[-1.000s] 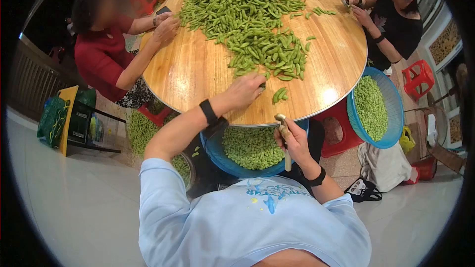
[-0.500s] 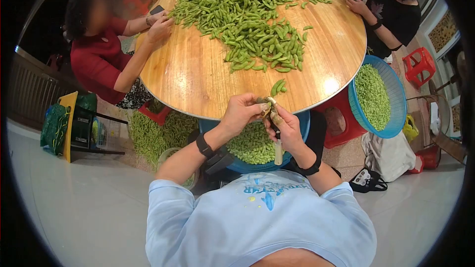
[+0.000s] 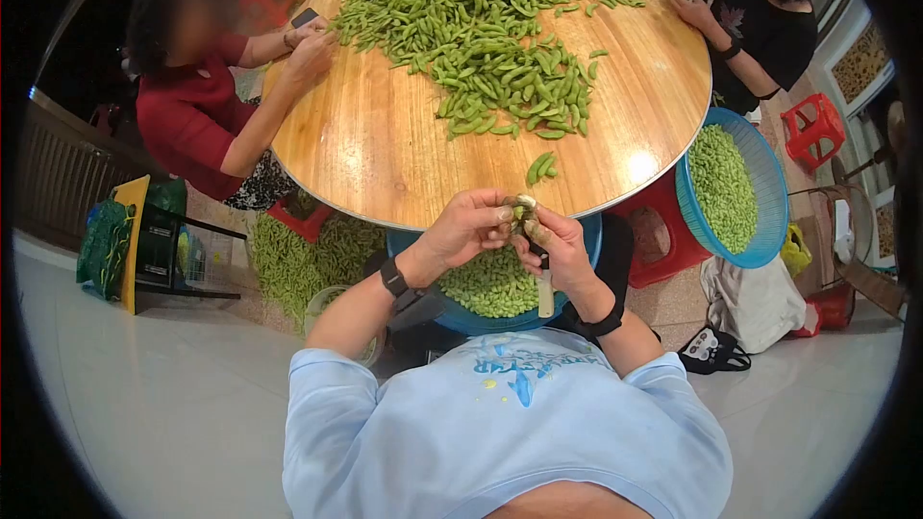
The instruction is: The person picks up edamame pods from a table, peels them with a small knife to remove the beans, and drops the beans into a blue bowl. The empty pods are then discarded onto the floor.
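Observation:
Over the front edge of the table my two hands meet. My left hand is closed in a pinch on a green bean pod, mostly covered by the fingers. My right hand is wrapped round a small knife, its pale handle pointing down; the fingers hide much of the rest. Below both hands, a blue basin holds shelled green beans. A few loose pods lie on the wooden table just beyond my fingertips.
A large heap of bean pods covers the table's middle. A blue basket of shelled beans stands right, beside a red stool. More pods lie on the floor at left. People sit left and right.
My hands stay together in the same place, with the fingers shifted slightly around the pod. The knife handle has tilted a little to the right.

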The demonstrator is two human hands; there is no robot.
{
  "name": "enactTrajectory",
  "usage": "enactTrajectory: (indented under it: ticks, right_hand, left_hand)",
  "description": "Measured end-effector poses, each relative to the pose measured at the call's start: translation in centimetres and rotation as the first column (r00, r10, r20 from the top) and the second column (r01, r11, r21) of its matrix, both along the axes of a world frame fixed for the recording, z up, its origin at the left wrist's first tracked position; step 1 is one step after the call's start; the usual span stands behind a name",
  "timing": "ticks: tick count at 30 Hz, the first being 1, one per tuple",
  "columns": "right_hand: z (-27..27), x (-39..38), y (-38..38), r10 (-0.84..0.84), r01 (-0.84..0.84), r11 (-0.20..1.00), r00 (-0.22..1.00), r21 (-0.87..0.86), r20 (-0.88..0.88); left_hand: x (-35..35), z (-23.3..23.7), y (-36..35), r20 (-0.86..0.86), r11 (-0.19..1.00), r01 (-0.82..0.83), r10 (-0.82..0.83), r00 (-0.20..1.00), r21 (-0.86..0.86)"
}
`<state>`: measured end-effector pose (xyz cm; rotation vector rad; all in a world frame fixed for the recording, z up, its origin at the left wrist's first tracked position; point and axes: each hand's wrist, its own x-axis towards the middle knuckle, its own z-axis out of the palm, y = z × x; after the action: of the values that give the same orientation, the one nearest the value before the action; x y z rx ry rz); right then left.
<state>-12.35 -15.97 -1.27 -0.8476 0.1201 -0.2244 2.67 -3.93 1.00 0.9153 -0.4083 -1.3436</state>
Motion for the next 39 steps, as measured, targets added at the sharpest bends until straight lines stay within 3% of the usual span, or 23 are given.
enactTrajectory:
  ticks: [1, 2, 3, 4, 6, 7, 9, 13, 15, 16, 17, 18, 19, 20, 21, 23, 24, 26, 29, 31, 33, 36, 39]
  right_hand:
    - [0.0, -0.1, 0.0, 0.002, -0.002, 1.000, 1.000, 0.000, 0.000]
    - [0.1, -0.3, 0.0, -0.089, 0.082, 0.925, 0.996, -0.371, -0.002]
    - [0.1, -0.4, 0.1, -0.173, 0.146, 0.711, 0.985, -0.688, 0.030]
    - [-0.5, -0.1, 0.0, -0.171, 0.143, 0.713, 0.985, -0.686, 0.028]
    - [-1.4, 0.5, -0.2, -0.186, 0.468, 0.263, 0.883, -0.844, 0.431]
    - [-1.2, 0.3, 0.0, -0.183, 0.466, 0.262, 0.884, -0.845, 0.430]
    - [-0.2, -0.2, 1.1, -0.306, 0.285, 0.675, 0.948, -0.680, 0.093]
    - [-1.4, 0.0, 1.4, -0.382, 0.333, 0.647, 0.920, -0.686, 0.087]
    - [-0.9, -0.4, 1.1, -0.344, 0.342, 0.534, 0.923, -0.773, 0.171]
    - [-1.0, -0.8, 0.6, -0.347, 0.346, 0.531, 0.922, -0.773, 0.175]
    - [-1.1, -1.3, 0.2, -0.175, 0.250, 0.474, 0.966, -0.844, 0.188]
    - [-1.2, -1.7, 0.0, -0.001, 0.164, 0.395, 0.984, -0.904, 0.178]
    - [-1.4, -1.9, 0.1, -0.008, 0.167, 0.395, 0.984, -0.903, 0.179]
    - [-1.7, -2.3, 0.3, 0.000, 0.131, 0.388, 0.990, -0.912, 0.143]
    - [-2.0, -2.4, 0.3, 0.013, 0.096, 0.380, 0.994, -0.920, 0.108]
    - [-2.1, -2.1, 0.2, -0.026, 0.115, 0.376, 0.993, -0.919, 0.114]
    - [-1.8, -2.0, 0.3, -0.082, 0.122, 0.446, 0.992, -0.886, 0.096]
    - [-1.5, -1.8, 0.4, -0.145, 0.153, 0.531, 0.985, -0.833, 0.088]
    - [-1.1, -2.3, 0.3, -0.173, 0.169, 0.612, 0.982, -0.773, 0.078]
    - [-1.1, -3.2, -0.2, -0.168, 0.130, 0.662, 0.985, -0.738, 0.022]
    - [-1.5, -3.7, -0.6, -0.216, 0.142, 0.848, 0.972, -0.510, -0.089]
    - [-1.2, -3.6, -0.7, -0.244, 0.189, 0.898, 0.966, -0.398, -0.091]
    - [-1.1, -2.5, -0.9, -0.269, 0.237, 0.928, 0.960, -0.289, -0.076]
  left_hand:
    - [0.2, -0.3, -0.1, -0.081, 0.999, 0.035, -0.037, 0.996, -0.027]
    - [0.3, -0.5, -0.2, -0.160, 0.996, 0.065, -0.074, 0.984, -0.058]
    - [0.1, -0.3, -0.2, -0.160, 0.996, 0.062, -0.070, 0.985, -0.058]
    - [-0.2, -0.2, -0.2, -0.045, 0.999, 0.033, -0.033, 0.998, 0.002]
    - [-0.8, -0.3, -0.1, 0.068, 0.998, 0.000, -0.004, 0.998, 0.057]
    - [-0.9, -0.5, -0.1, 0.132, 0.996, -0.024, 0.013, 0.991, 0.082]
    - [-1.2, -0.6, 0.0, 0.195, 0.993, -0.050, 0.029, 0.980, 0.107]
    - [-1.8, 1.4, 0.7, 0.412, 0.987, -0.089, 0.027, 0.911, 0.132]
    - [-1.5, 2.5, 2.1, 0.504, 0.981, -0.106, 0.009, 0.864, 0.165]
    - [-0.9, 2.7, 3.3, 0.871, 0.992, -0.102, -0.010, 0.492, 0.069]
    - [-0.3, 3.1, 4.5, 1.000, 0.999, -0.049, 0.012, -0.014, -0.012]
    - [0.3, 4.0, 5.7, 1.000, 0.999, -0.042, 0.012, -0.016, -0.013]
    - [0.8, 5.3, 6.9, 0.933, 0.956, -0.029, -0.291, -0.213, 0.292]
    - [0.9, 5.8, 7.5, 0.740, 0.822, -0.079, -0.546, -0.392, 0.564]
    - [1.0, 5.7, 7.1, 0.740, 0.821, -0.081, -0.548, -0.390, 0.565]
    - [1.9, 5.5, 4.5, 0.866, 0.978, 0.047, -0.159, -0.475, 0.205]
    - [2.1, 5.4, 2.8, 0.909, 0.986, 0.062, -0.118, -0.401, 0.155]
    - [2.6, 4.3, -1.1, 0.908, 0.988, 0.151, 0.077, -0.411, -0.016]
    - [3.6, 2.2, -6.2, 0.821, 0.975, 0.220, 0.142, -0.552, -0.021]
    - [3.9, 1.8, -7.8, 0.805, 0.969, 0.244, 0.180, -0.566, -0.045]
    - [4.5, 1.6, -8.7, 0.787, 0.960, 0.273, 0.211, -0.579, -0.057]
    - [5.2, 1.8, -8.6, 0.772, 0.954, 0.293, 0.234, -0.592, -0.065]
    - [5.5, 2.3, -7.7, 0.797, 0.964, 0.259, 0.110, -0.593, 0.060]
